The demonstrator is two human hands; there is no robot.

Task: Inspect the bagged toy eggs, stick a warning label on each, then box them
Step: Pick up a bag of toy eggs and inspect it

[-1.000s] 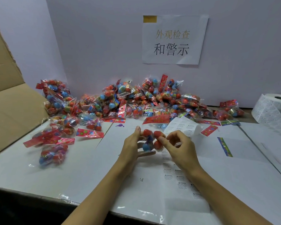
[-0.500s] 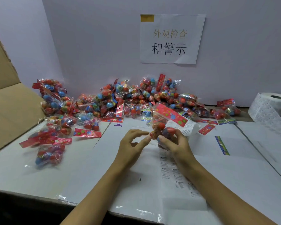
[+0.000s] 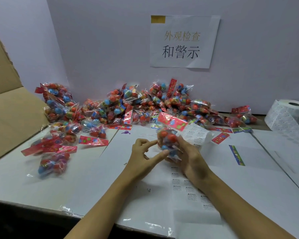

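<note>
A white, smooth-surfaced worktable (image 3: 33, 187) is seen spread across the view, backed by a pale lilac wall panel (image 3: 102, 49). At the left edge a big brown corrugated cardboard box flap (image 3: 12, 114) is propped at a slant, its torn edge rough. A white paper sign with printed characters (image 3: 183, 42) is fixed to the panel, a strip of yellow tape at its top corner.

Along the back of the table a long heap of crinkly clear plastic bags of red and blue toy eggs (image 3: 145, 106) is piled against the panel, red card headers sticking out here and there. A few more bags are scattered at the left, and one blurred bag of eggs (image 3: 52, 164) lies alone nearer the front edge. At the far right a fat white roll of printed labels (image 3: 286, 114) is stood on end, its tail trailing down over the table.

A glossy backing sheet of small warning labels (image 3: 188, 192) is laid flat under the forearms, its far end curled up behind the hands.

At the centre, a clear bag of red and blue eggs with a red header card (image 3: 167, 137) is held up off the table. It is gripped by the right hand (image 3: 188, 157), fingers curled round its lower part. The left hand (image 3: 143, 156) is brought in just beside it, thumb and forefinger touching the bag's left side; whether anything is pinched between them cannot be told. Loose red header cards (image 3: 93, 140) and a narrow multicoloured strip (image 3: 236, 155) lie flat nearby.
</note>
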